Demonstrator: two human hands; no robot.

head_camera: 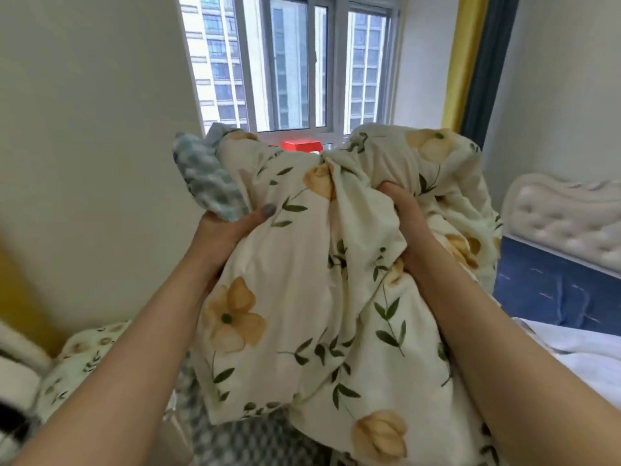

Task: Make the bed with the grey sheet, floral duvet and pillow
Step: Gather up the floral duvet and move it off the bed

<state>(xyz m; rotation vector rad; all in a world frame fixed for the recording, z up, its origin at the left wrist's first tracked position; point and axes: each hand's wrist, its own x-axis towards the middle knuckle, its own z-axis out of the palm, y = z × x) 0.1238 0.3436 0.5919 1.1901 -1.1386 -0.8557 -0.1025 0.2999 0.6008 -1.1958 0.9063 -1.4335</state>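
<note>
Both of your hands hold the floral duvet (302, 280), lifted in a bunch just below the window (289, 62) and in front of its sill. Your left hand (221, 230) clamps the bundle's left edge. The thumb is on the floral face and the fingers are hidden behind, where the green-checked underside (208, 183) flips out. Your right hand (408, 223) has its fingers dug into a deep fold, clutching a fistful of cloth.

Handling, judged: it's soft, limp and padded, bulky more than heavy. It won't keep any shape and sags wherever you aren't holding it. The cloth looks matte, so it's not slippery, and nothing here is fragile. Mid-panel fistfuls won't spread it, so work along to a hem and take two corners. Your left hand already looks close to an edge.

The only container is a red box (300, 145) at the window's foot, mostly hidden behind the duvet, so I can't tell what's in it.

Right of and below the window are a tufted headboard (564, 216) and a blue mattress (551, 290). Lower still lies a pale sheet (578, 351), and I can't tell if it's the grey one. Far below-left of the window is a blurred floral lump (80, 358), possibly the pillow.
</note>
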